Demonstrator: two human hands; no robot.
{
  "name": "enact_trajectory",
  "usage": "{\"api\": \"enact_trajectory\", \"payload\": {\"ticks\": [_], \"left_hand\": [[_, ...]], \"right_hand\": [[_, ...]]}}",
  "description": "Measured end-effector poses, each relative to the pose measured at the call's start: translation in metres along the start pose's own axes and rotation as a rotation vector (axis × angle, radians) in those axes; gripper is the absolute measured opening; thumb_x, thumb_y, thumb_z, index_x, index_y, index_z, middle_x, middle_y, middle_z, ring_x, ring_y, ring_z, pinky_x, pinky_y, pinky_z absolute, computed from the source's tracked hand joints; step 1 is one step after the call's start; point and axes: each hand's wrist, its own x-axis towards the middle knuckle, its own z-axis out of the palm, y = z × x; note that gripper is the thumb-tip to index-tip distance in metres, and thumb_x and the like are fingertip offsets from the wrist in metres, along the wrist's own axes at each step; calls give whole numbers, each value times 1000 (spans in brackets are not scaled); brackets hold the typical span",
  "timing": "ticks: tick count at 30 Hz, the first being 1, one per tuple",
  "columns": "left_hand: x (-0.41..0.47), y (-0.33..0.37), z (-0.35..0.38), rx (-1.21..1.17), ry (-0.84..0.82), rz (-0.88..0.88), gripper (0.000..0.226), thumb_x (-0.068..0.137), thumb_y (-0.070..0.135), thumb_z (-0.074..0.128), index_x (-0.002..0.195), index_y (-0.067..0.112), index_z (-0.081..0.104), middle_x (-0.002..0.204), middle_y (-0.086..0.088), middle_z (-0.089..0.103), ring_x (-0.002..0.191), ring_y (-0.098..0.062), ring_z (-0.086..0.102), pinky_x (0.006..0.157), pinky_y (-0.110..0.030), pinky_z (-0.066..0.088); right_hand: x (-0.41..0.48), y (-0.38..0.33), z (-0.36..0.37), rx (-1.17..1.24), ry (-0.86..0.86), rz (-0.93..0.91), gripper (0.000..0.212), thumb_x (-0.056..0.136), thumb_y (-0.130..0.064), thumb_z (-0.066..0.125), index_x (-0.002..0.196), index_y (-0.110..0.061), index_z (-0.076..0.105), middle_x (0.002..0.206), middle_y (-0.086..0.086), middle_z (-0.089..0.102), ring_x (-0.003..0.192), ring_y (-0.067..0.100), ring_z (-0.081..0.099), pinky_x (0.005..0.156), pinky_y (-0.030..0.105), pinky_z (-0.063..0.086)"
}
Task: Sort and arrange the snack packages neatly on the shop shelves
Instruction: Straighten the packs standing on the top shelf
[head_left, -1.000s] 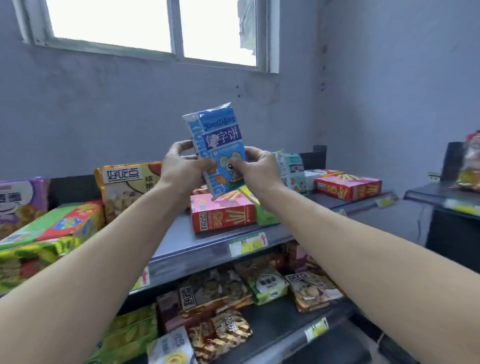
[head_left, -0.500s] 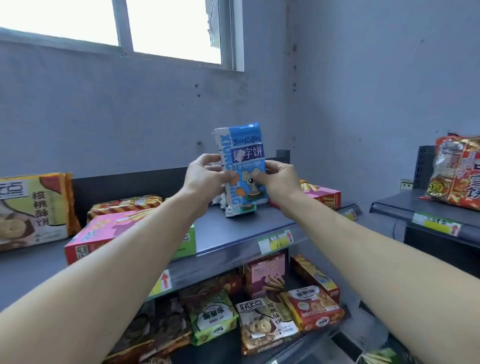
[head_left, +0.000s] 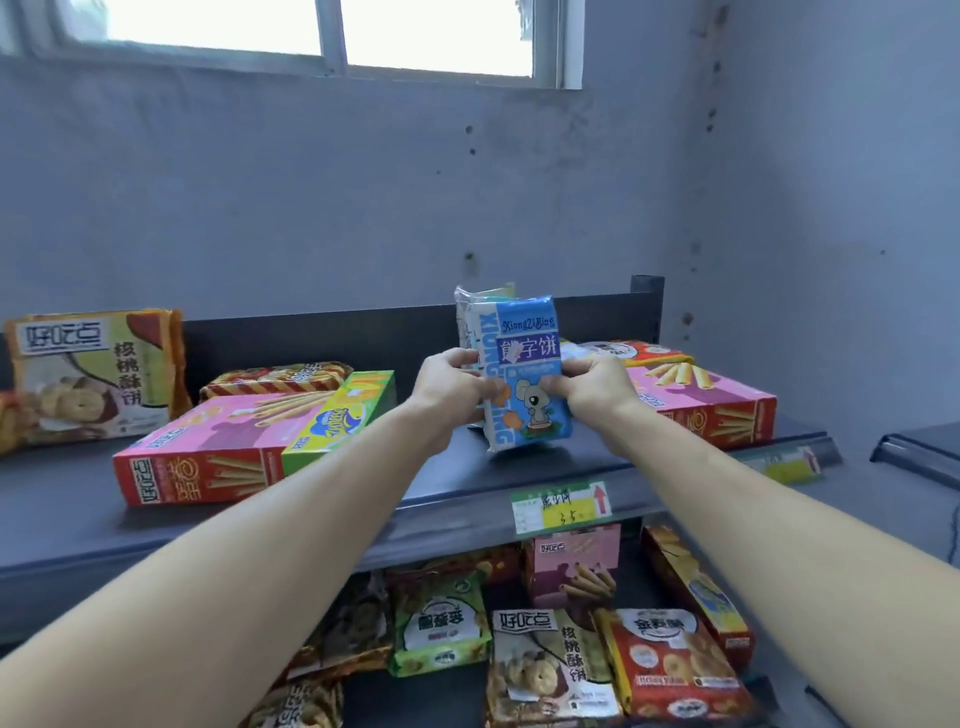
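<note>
A blue biscuit pack (head_left: 527, 364) with a cartoon mouse stands upright on the top shelf (head_left: 467, 483), its bottom edge touching the shelf surface. My left hand (head_left: 452, 384) grips its left edge and my right hand (head_left: 592, 389) grips its right edge. Behind it stand one or two similar pale packs (head_left: 475, 301), mostly hidden.
Pink egg-roll boxes lie to the left (head_left: 208, 447) and right (head_left: 706, 400); a green box (head_left: 345, 410) leans on the left one. A walnut-cookie bag (head_left: 93, 374) stands far left. The lower shelf holds several snack bags (head_left: 550, 665). Price tag (head_left: 561, 506) on the shelf edge.
Both hands lowered the blue pack from mid-air onto the top shelf, in front of the similar packs. The view shifted to the right along the shelf.
</note>
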Motion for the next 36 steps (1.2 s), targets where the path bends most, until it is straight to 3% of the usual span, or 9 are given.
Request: {"api": "enact_trajectory", "payload": {"ticks": [6,10,15,19,22,24,30,36], "left_hand": [[7,-6,4,9,38,-26,40,84,-4,63,121,7,56,99,-6,66,74,-12,64,49,-19,51],[11,-8,3,5,40,-24,34,84,-3,63,116,10,58,88,0,67,72,-11,64,43,-16,51],[13,-9,3,81,57,-34,38,85,-1,63,121,8,55,98,-3,67,76,-14,65,53,-23,52],[9,-7,-2,155,86,-32,41,86,5,65,125,5,53,110,-8,65,94,-21,63,77,-35,54],[0,1,-12,201,142,7,38,87,9,65,123,4,54,100,-7,63,89,-20,59,81,-36,53],[-8,10,-21,227,163,51,38,86,9,66,123,4,55,108,-10,61,94,-22,60,83,-35,55],[-38,40,-75,232,201,168,28,86,7,63,114,3,60,100,-10,58,90,-21,57,84,-35,54],[-72,43,-165,334,354,155,23,88,8,62,111,6,63,102,-11,64,92,-22,63,86,-36,55]], "right_hand": [[13,12,3,-6,-24,26,22,90,-10,62,111,-7,68,111,12,69,105,29,64,91,46,53],[16,14,4,5,-26,43,24,90,-11,61,113,-8,67,113,11,68,106,29,63,90,46,53],[12,11,6,-38,-32,6,19,91,-9,60,109,-8,67,113,11,68,106,29,63,91,46,53],[0,-2,7,-185,154,-127,23,92,-10,56,114,-6,64,114,11,67,102,24,62,87,42,55],[-11,-22,10,-274,324,-305,28,93,-9,52,120,-5,61,114,9,66,94,15,58,80,27,51],[-19,-38,18,-279,358,-396,26,94,-9,51,117,-6,62,111,7,67,90,11,56,78,22,47],[-43,-75,82,-227,181,-499,23,92,-12,54,111,-8,66,106,6,69,90,15,60,80,20,44],[-61,-96,161,-277,-45,-485,24,89,-15,57,111,-7,67,107,8,69,101,22,63,92,31,48]]}}
